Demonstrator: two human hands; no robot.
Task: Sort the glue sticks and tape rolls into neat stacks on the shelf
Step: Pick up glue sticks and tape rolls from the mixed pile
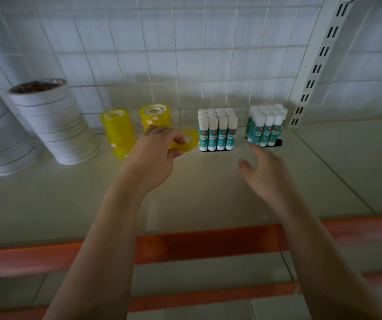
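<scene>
The left hand (pixel 155 148) holds one loose yellow tape roll (pixel 186 143). Its fingers curl around the near edge of the ring and pinch it. The roll is tilted, and I cannot tell if it touches the shelf (pixel 208 192).

The landmark here is the first pack of glue sticks (pixel 217 130), which stands upright in the middle of the shelf near the back wall. The sticks have white caps and green labels. The loose roll is just to the left of this pack, very close to it. Further left of the pack, behind the left hand, stands a short yellow tape stack (pixel 155 116). Left of that is a taller yellow tape stack (pixel 117 132), which leans a little. Still further left are two big white tape stacks (pixel 54 121), both leaning.

To the right of the first pack, with a small gap, stands a second pack of glue sticks (pixel 266 125). It tilts a bit on its dark base.

The right hand (pixel 266 174) hovers in front of the second pack. Its fingers are spread out and loose, and it holds nothing. One fingertip is close to the base of that pack.

An orange bar (pixel 208 243) runs along the front edge of the shelf.
</scene>
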